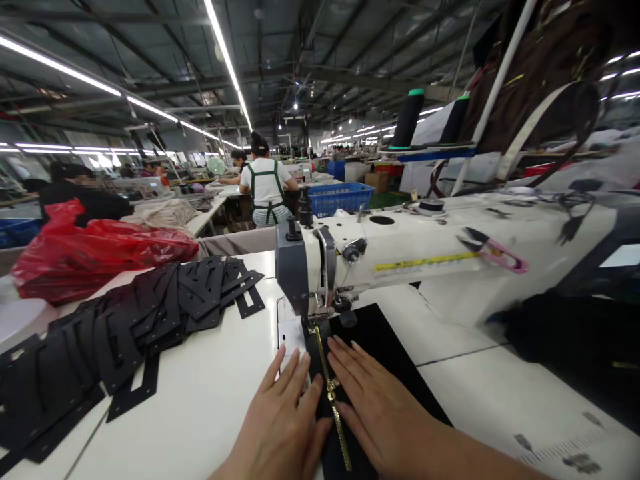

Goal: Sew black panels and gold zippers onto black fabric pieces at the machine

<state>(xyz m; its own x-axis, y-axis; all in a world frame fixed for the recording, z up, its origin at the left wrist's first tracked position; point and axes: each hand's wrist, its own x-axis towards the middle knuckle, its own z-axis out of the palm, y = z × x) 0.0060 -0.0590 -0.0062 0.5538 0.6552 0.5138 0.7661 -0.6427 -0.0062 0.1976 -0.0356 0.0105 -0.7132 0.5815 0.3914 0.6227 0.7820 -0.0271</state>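
A gold-toothed zipper (pixel 339 429) runs lengthwise along black fabric (pixel 380 330) on the white sewing table, its pull between my two hands. The far end of the zipper lies under the needle area of the sewing machine (pixel 313 267). My left hand (pixel 285 413) rests with fingers stretched out on the left edge of the fabric and the table beside it. Flat on the black fabric, just right of the zipper, lies my right hand (pixel 373 400), its fingers pointing to the machine. Neither hand grips anything.
Black cut pieces with slots (pixel 150 307) lie overlapped on the left. Behind them sits a red plastic bag (pixel 105 247). Pink-handled snips (pixel 493 250) and a yellow tape measure (pixel 425 262) are on the machine arm. Black thread cones (pixel 407 120) stand above. A person (pixel 265 183) works farther back.
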